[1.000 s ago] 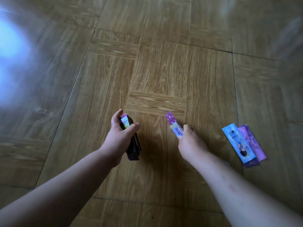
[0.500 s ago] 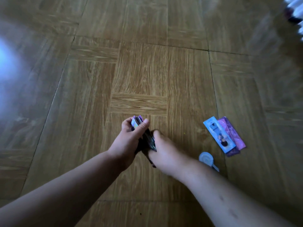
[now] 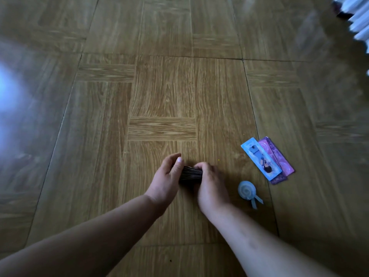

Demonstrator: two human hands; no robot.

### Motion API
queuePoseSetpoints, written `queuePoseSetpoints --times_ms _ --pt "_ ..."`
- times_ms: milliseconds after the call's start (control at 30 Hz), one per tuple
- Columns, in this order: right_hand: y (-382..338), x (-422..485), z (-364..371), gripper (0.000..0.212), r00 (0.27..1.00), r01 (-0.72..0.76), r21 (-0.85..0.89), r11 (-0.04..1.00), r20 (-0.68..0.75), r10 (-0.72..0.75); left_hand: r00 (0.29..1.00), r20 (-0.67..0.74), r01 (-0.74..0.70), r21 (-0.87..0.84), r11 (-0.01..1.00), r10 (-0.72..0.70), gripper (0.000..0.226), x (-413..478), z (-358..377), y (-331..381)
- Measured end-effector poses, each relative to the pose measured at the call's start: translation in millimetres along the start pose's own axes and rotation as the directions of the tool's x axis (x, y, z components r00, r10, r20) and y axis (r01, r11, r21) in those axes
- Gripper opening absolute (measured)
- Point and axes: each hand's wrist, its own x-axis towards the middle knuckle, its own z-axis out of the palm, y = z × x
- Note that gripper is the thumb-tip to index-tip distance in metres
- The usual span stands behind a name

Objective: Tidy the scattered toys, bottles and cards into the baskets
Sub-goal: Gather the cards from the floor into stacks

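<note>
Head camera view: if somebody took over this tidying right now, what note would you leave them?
Left hand and right hand both grip one stack of cards, low by the floor.
To their right lie a blue card overlapping purple cards, and a blue lollipop toy.
Done: one stack gathered.
Left: collect those and basket everything; no basket is clearly in view.

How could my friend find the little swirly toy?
On the wooden floor, look just right of the person's right hand. The swirly toy lies there, nearer the person than the long cards. Only it is round, pale blue, with a ribbon tail.
</note>
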Motion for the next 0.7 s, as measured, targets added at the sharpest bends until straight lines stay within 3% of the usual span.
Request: queuePoseSetpoints --times_ms 133,233,333,467,567,700 --pt "8.2 5.8 -2.5 0.044 0.997 0.005 -0.078 0.997 -0.073 -0.01 1.0 -0.03 -0.011 -0.042 0.999 0.01 0.032 6.0 -1.7 5.0" --pt "10.6 11.1 -0.5 0.048 0.996 0.026 0.027 0.999 -0.08 -0.024 1.0 -0.024 -0.017 -0.066 0.998 0.015 0.026 6.8 2.3 2.9" --pt "6.7 8.0 6.1 0.053 0.993 0.098 0.137 0.986 -0.085 -0.087 0.999 -0.029 -0.027 -0.078 0.997 0.025 0.041 7.3 4.7 -0.5" --pt "13.8 6.2 3.8 0.047 0.986 0.163 0.157 0.974 -0.052 -0.156 0.996 -0.071 -0.05 -0.048 0.998 0.047 0.054 9.1 -1.8 -2.5" --pt "15.5 7.1 -1.5 0.047 0.986 0.157 0.136 0.978 0.028 -0.162 0.995 -0.081 -0.064 -0.016 0.998 0.063 0.046 9.0 -2.9 -7.1" --pt "20.1 5.6 -1.0 0.055 0.991 0.134 0.181 0.974 -0.051 -0.127 0.992 -0.099 -0.072 0.006 0.997 0.073 0.033 9.4 -1.2 -10.3"
